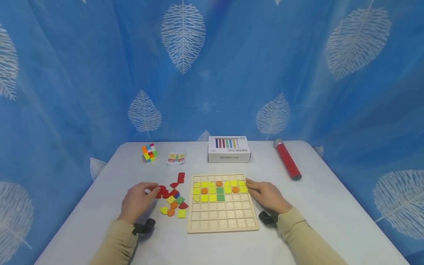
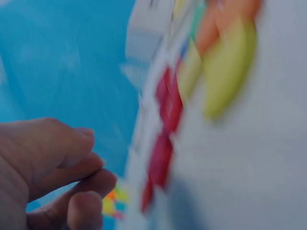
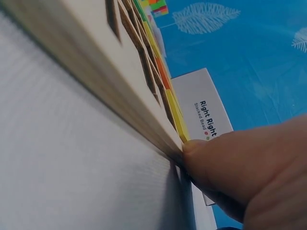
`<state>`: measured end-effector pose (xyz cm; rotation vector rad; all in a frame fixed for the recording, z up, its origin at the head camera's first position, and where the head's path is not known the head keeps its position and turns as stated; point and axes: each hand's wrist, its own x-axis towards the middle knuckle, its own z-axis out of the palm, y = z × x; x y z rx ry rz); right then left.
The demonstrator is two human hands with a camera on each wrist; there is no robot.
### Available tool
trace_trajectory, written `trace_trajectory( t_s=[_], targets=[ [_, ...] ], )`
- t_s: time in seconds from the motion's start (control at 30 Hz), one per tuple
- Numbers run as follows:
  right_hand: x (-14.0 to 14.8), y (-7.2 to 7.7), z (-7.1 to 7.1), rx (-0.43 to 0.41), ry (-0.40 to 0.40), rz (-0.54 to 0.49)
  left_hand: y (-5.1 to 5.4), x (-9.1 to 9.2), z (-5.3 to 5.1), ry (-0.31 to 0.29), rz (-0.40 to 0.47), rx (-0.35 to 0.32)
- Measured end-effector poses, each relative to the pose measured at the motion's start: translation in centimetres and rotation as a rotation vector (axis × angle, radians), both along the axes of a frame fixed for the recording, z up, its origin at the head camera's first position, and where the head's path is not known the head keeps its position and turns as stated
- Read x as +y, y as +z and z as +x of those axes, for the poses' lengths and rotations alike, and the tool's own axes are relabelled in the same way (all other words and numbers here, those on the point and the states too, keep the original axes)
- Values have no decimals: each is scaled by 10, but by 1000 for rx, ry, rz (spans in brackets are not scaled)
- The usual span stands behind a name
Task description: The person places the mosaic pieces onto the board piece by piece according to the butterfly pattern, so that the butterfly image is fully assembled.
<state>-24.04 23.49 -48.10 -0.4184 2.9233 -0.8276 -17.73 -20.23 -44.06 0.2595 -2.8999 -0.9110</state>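
The loose red pieces (image 1: 164, 192) lay in an overlapping heap on the counter (image 1: 328, 206), left of the wooden grid board (image 1: 223, 223), with the left hand (image 1: 137, 200) at the heap's outer side. Its grip was loosely curled and partly spread, nothing visible between the fingertips; whether a tip touched a piece could not be told. Such flat shapes would probably be light, stiff and hard to break, yet smooth enough to skid over one another, so a pinch on opposite edges, beginning with an uppermost one, seemed better than pressing on a face. A quarter-round (image 1: 183, 206) might pivot if taken near its point. The right hand (image 1: 266, 195) rested its extended fingers against the board's right edge without wrapping round it. The board looked rigid and heavier than any piece, though likely to slide if nudged; its border suited steadying.
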Motion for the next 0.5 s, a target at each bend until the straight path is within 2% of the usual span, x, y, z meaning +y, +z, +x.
trace_trajectory(
  t_s=[0.1,0.2,0.33,0.5],
  targets=[
    [2,2,-1,-12,1,2,-10,-15,-2,49,24,0],
    [2,3,-1,-15,10,7,-17,-23,-7,64,24,21],
    [1,5,0,-13,9,9,-23,-27,-12,74,37,31],
    [1,3,2,1,13,2,-29,-29,-19,71,76,7]
  ],
)
